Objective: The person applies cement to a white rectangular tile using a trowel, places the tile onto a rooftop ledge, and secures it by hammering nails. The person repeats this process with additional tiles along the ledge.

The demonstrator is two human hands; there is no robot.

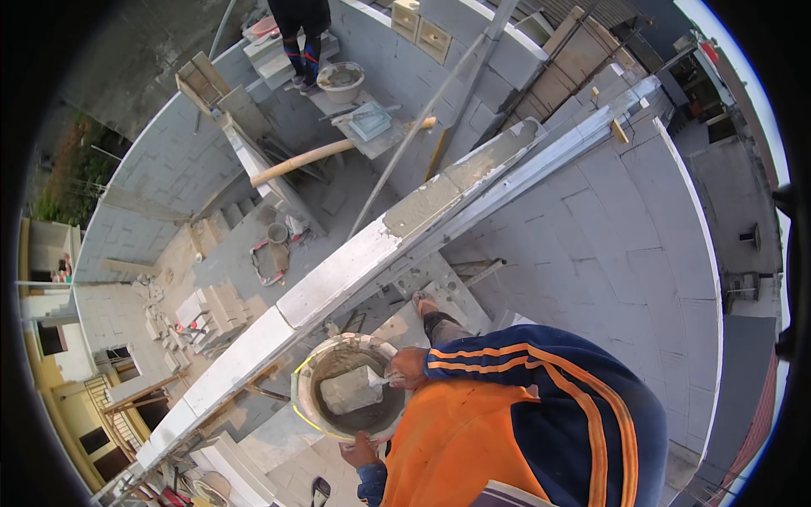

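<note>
So, starting from the left: there's a stack of pale blocks [221, 311] down on the floor beyond the wall [334, 272], which cuts diagonally across everything. Next comes the bucket [305, 407], sitting on the near side of the wall, close below its top, presumably so it's within easy reach. There's grey mortar [331, 365] inside it.

The left hand [361, 451] is at the bucket's near rim, fingers partly curled, probably to steady it (can't tell if it's actually gripping, most of the fingers are hidden). The trowel [351, 391] lies over the mortar inside the bucket, its broad grey blade pointing left. Just right of that, the right hand [409, 368] is closed around the trowel's handle at the rim, which I'd guess keeps the knuckles out of the mix.

Further right, a strip of wet-looking mortar [460, 180] covers the wall's top, likely put there as bedding.
</note>
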